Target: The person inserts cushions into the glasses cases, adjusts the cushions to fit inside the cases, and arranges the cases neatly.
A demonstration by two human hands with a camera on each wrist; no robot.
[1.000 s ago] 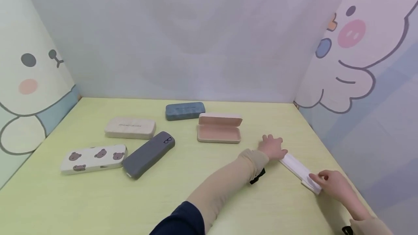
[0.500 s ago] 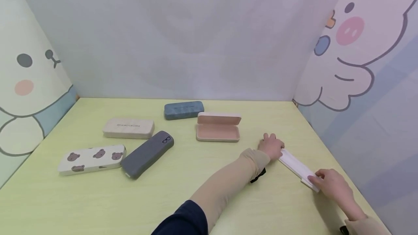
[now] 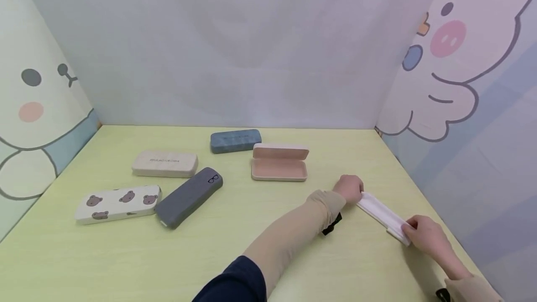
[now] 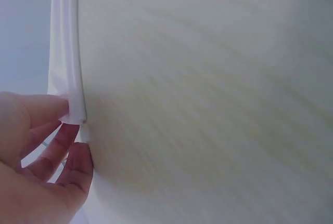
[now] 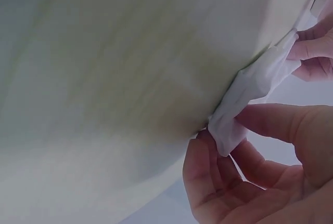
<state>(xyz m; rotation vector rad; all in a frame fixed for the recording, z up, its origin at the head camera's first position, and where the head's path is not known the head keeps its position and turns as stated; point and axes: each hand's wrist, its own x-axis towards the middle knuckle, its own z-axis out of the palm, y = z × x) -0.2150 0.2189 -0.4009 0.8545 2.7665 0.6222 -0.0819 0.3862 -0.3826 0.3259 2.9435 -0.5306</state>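
A long, narrow folded white cloth (image 3: 381,210) lies at the right side of the table. My left hand (image 3: 349,188) pinches its far end; in the left wrist view the thumb presses on top of the cloth (image 4: 67,57) with fingers beneath its edge. At the near end, my right hand (image 3: 429,237) holds the cloth between thumb and fingers. The right wrist view shows that end of the cloth (image 5: 244,91) looser and wrinkled, with the thumb of the right hand (image 5: 265,167) on it.
An open pink glasses case (image 3: 279,170) stands near the middle. Behind it is a blue case (image 3: 236,141). Further left lie a beige case (image 3: 165,164), a grey case (image 3: 189,198) and a white bear-print case (image 3: 117,205). Printed walls border the yellow table (image 3: 138,264).
The left hand's fingers, spread at the far end before, have curled in around the cloth. The right hand's grip on the near end has shifted slightly. The view has moved a little.
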